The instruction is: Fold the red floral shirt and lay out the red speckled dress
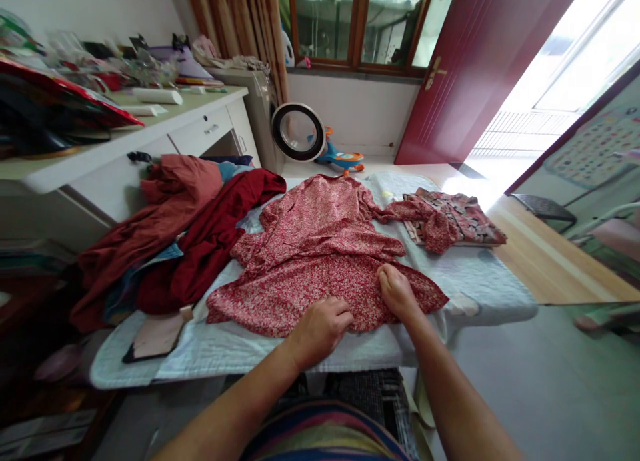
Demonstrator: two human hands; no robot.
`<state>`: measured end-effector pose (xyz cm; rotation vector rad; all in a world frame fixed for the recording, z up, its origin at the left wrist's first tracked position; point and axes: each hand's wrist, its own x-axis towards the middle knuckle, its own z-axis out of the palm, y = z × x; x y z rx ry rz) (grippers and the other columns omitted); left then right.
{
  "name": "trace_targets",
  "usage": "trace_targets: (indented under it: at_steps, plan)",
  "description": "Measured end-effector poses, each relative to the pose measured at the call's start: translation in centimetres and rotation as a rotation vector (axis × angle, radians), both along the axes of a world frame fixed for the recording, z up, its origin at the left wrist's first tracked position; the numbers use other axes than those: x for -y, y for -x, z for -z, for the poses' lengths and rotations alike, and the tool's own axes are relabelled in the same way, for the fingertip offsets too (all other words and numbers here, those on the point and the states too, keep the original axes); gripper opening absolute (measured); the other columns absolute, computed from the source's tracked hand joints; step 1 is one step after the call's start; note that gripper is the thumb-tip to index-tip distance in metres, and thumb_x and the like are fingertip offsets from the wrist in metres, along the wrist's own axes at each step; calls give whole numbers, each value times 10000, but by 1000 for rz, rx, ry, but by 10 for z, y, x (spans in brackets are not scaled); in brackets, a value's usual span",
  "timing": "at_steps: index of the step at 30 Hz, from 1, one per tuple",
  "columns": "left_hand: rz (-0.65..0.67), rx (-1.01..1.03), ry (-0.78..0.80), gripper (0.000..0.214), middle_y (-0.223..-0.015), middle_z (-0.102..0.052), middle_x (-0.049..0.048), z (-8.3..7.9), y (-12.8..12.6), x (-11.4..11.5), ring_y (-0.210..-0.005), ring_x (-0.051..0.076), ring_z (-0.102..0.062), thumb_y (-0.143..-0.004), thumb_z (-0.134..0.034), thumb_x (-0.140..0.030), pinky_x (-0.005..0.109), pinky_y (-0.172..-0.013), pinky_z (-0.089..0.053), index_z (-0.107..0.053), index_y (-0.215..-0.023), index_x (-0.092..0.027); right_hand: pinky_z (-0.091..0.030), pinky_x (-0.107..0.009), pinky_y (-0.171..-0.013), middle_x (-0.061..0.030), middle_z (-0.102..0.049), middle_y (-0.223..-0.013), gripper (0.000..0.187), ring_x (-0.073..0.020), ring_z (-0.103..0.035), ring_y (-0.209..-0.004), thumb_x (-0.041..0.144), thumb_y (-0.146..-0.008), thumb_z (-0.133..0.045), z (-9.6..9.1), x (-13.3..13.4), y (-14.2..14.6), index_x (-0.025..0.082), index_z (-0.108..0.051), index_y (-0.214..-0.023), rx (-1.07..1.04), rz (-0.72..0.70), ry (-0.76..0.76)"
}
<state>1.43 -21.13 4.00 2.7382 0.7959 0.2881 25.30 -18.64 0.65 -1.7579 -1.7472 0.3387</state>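
Observation:
A red dress or long blouse with small white flowers (310, 267) lies spread and rumpled on a pale blue padded cloth (480, 281). My left hand (320, 327) is closed on the garment's near hem, its fingertips curled under and partly hidden. To the right, my right hand (396, 291) pinches the same fabric a little farther in. One sleeve stretches right and rests on a folded pink and black patterned garment (470, 217). At the left edge of the cloth is a heap with a dark red garment (200, 247) and a rust-coloured one (150, 214).
A phone-like flat thing in a pale pink cover (157, 335) lies at the cloth's near left. Beyond stand a white cluttered desk (200, 131), a washing machine with its round door open (299, 132), a blue and orange ride-on toy (340, 157) and an open red door (465, 67).

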Motion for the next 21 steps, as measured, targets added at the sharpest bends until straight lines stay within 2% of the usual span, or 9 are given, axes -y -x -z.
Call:
trace_targets:
  at_steps: [4,8,11,15,18,21]
  plan:
    - [-24,34,-64,124,-967,-628,60,-1,15,1,-950,204,-544,-943,-513,-208,332,-813,-451,-636,-957,-207,-415,-300,-756,-39,-564,-758,224,-192,-548,-751,316,-955,-283,-3,5,-1,248,-410,-783,-58,-17,22]
    - [-60,-2,-114,118,-971,-639,64,6,35,1,-948,224,-542,-939,-524,-212,356,-818,-446,-637,-968,-204,-401,-305,-755,-35,-567,-773,215,-193,-554,-758,336,-958,-295,0,11,0,240,-427,-818,-71,-13,55]
    - [-63,-5,-63,144,-931,-646,50,15,41,4,-914,211,-556,-929,-519,-164,335,-787,-443,-632,-1005,-209,-397,-314,-765,-41,-576,-787,194,-199,-560,-772,321,-937,-318,3,14,3,233,-452,-828,-70,8,67]
    - [-63,42,5,141,-921,-651,51,22,39,9,-903,193,-575,-913,-520,-137,304,-776,-443,-637,-960,-199,-404,-312,-741,-30,-576,-788,106,-193,-553,-748,295,-881,-403,0,18,5,221,-474,-852,-94,24,72]
    - [-66,48,17,129,-928,-657,48,22,39,12,-905,194,-581,-903,-533,-134,301,-776,-449,-642,-933,-198,-415,-309,-729,-19,-573,-801,87,-186,-545,-745,258,-819,-498,-3,23,5,211,-499,-891,-109,7,58]
    - [-69,96,38,131,-934,-661,42,19,41,12,-896,187,-589,-905,-531,-125,291,-773,-458,-641,-917,-196,-428,-334,-793,-37,-583,-858,54,-197,-545,-827,219,-812,-531,-6,31,6,205,-549,-861,-91,-56,3]
